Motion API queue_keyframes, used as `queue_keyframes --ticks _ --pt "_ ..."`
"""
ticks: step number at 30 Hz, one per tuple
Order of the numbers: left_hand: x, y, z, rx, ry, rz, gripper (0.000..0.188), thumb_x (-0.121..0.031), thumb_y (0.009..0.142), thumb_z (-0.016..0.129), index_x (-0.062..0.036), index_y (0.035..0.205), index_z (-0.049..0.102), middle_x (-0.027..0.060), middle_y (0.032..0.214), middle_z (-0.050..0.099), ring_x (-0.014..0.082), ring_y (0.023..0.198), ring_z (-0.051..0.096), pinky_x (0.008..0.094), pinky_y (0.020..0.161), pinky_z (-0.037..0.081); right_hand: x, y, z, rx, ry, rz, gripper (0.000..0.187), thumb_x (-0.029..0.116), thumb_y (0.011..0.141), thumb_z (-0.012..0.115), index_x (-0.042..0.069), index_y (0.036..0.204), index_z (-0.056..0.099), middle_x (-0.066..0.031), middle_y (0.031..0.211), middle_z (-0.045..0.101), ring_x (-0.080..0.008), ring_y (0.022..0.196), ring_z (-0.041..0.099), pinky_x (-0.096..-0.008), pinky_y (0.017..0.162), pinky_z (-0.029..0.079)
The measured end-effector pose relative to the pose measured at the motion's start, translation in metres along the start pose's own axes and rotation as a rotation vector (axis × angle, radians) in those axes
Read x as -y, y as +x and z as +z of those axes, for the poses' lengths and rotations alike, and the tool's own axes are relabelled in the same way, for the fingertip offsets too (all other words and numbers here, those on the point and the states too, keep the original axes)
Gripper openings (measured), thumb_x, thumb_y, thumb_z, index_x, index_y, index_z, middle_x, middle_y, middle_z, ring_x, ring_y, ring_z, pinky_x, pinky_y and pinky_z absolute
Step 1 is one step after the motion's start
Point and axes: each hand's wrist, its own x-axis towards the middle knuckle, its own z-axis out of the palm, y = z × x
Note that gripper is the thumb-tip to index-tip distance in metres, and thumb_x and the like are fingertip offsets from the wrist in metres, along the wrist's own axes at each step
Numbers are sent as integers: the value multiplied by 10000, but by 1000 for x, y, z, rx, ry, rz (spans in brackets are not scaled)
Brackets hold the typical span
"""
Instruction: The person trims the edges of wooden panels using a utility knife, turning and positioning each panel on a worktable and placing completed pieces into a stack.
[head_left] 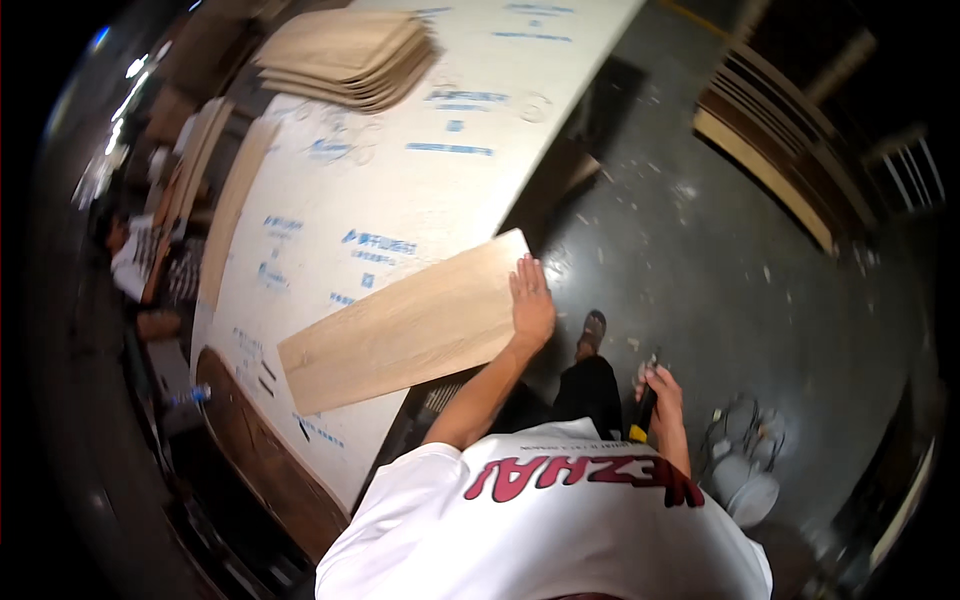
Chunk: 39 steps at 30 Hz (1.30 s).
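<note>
A long light wood-grain board (410, 335) lies at a slant on the white printed sheet (480, 120) that tops the worktable. My left hand (532, 300) rests flat on the board's right end, fingers stretched toward its far corner. Off the table to the right, my right hand (665, 395) is closed round a slim black-and-yellow hand tool (645, 410). A small metal tip shows at the tool's upper end, but its exact kind is not clear.
A stack of curved wood panels (350, 55) sits at the table's far end. Along the left lie a long narrow panel (238, 210) and a dark brown curved panel (255, 455). A white bucket (745, 490) with cables stands on the right; another person (135, 255) is far left.
</note>
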Motion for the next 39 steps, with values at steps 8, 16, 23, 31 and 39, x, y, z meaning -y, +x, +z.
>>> queue_keyframes --ticks 8,16,23,31,39 --pt "-15 29 2 -118 -78 -282 714 -126 917 451 160 1510 174 318 1615 132 437 1515 133 511 1233 114 65 27 -17 76 -70 134 106 146 966 645 97 1043 591 -69 857 654 -188 768 637 -313 643 535" --pt "-28 -106 -13 -6 -119 -50 735 -251 902 499 61 1530 277 221 1629 218 349 1521 186 482 1230 137 111 82 13 144 -213 85 108 127 966 631 68 996 545 -110 854 663 -223 736 649 -338 639 563" --pt "-14 -191 -13 36 17 -312 994 -463 800 655 26 1557 238 172 1649 190 313 1533 155 531 1225 109 112 128 55 312 -426 168 92 121 975 611 57 1022 565 -124 910 661 -220 768 648 -336 651 566" --pt "52 -232 10 -119 -141 -753 736 -122 872 495 25 1552 254 172 1649 192 309 1537 149 516 1234 85 101 117 108 252 -511 226 192 206 908 743 75 1010 646 -59 897 675 -102 657 582 -231 600 516" --pt "122 -237 -9 -323 -387 -1068 920 19 762 562 78 1559 106 245 1647 94 372 1531 123 504 1239 96 24 143 167 302 -569 174 303 188 861 790 64 1102 654 -62 945 696 -101 598 551 -237 525 481"
